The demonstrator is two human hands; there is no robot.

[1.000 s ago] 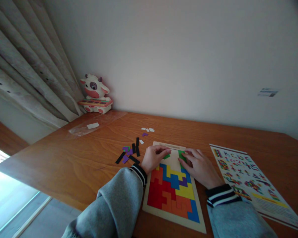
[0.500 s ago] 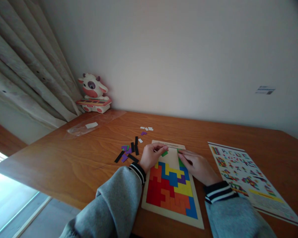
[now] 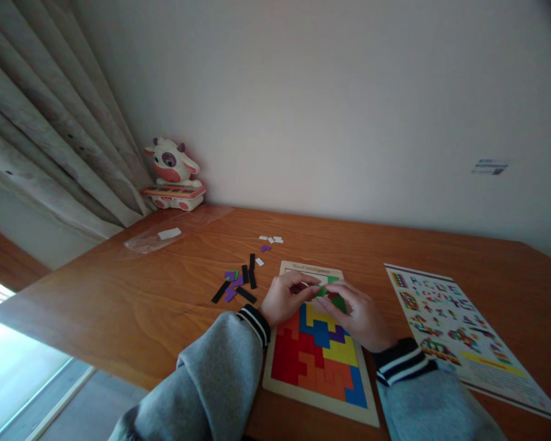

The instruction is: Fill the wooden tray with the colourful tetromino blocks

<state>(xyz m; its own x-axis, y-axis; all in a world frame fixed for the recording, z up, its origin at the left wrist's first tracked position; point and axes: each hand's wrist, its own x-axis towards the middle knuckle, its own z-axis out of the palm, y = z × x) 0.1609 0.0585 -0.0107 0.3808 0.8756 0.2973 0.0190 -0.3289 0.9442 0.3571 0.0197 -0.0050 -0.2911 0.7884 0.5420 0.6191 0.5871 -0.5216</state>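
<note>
Over the upper part of a wooden puzzle board (image 3: 319,401), my left hand (image 3: 288,296) pinches a small green puzzle piece (image 3: 321,291). The fingers of my right hand (image 3: 360,312) close on the same piece from the other side. Red, orange, blue, yellow and purple pieces fill the board's lower part, such as the yellow piece (image 3: 340,351). Another green piece (image 3: 338,302) lies in the tray by the right edge, partly behind my right fingers. The exact shape of the held piece is hidden by my fingertips.
Black strips (image 3: 220,292) and purple pieces (image 3: 230,294) lie left of the board, with small white pieces (image 3: 278,240) farther back. A printed pattern sheet (image 3: 468,331) is on the right. A toy cow with a keyboard (image 3: 174,174) and a clear plastic bag (image 3: 142,241) are at the back left.
My left hand has moved right with the green piece. My right hand has come off the board's right side and shifted left to grip that piece too.
</note>
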